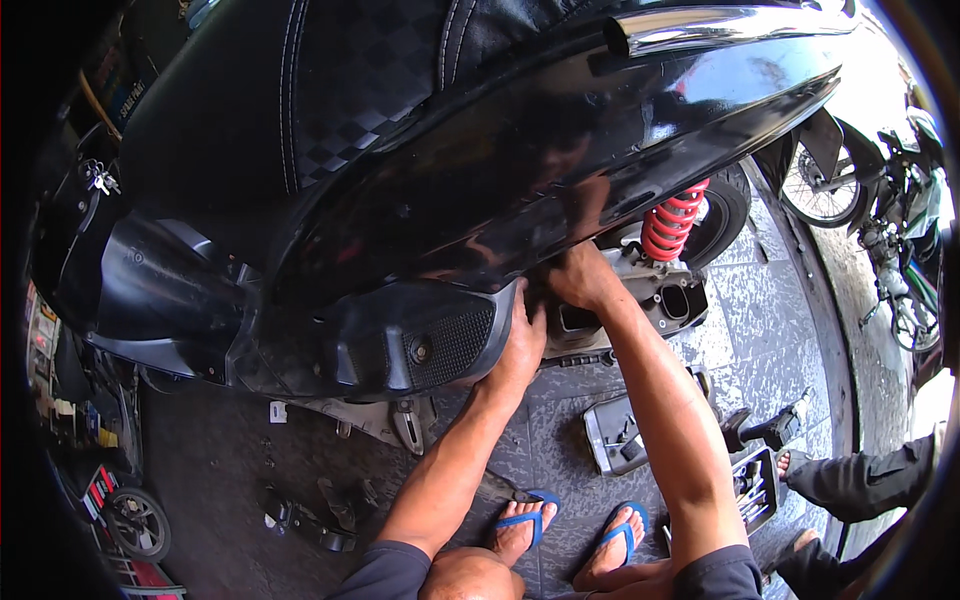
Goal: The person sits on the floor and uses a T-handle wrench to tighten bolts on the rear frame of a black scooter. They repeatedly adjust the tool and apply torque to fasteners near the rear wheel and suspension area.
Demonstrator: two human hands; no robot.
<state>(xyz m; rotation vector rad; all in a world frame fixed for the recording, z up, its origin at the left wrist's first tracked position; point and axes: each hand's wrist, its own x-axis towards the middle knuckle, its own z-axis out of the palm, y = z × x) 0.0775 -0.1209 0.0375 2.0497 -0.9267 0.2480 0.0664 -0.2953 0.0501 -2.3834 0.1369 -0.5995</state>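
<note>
A scooter with a glossy black side body panel (480, 190) fills the upper view. My left hand (518, 345) is closed on the rear edge of the matte black footboard panel (420, 348), its fingertips partly hidden. Just right of it, my right hand (582, 275) reaches up under the lower edge of the body panel, bent at the wrist. Its fingers are hidden there, so what they touch cannot be seen. Below and right of that hand lies the open engine-side housing (680, 303). A red shock absorber spring (673, 222) stands behind it, in front of the rear wheel (725, 215).
On the floor are a metal tray (612, 435), a toolbox with wrenches (757, 490) and loose dark parts (335, 520). A chrome-trimmed grab rail (730, 28) tops the tail. Another person's leg (860, 480) is at the right. Motorcycles (900, 260) stand beyond.
</note>
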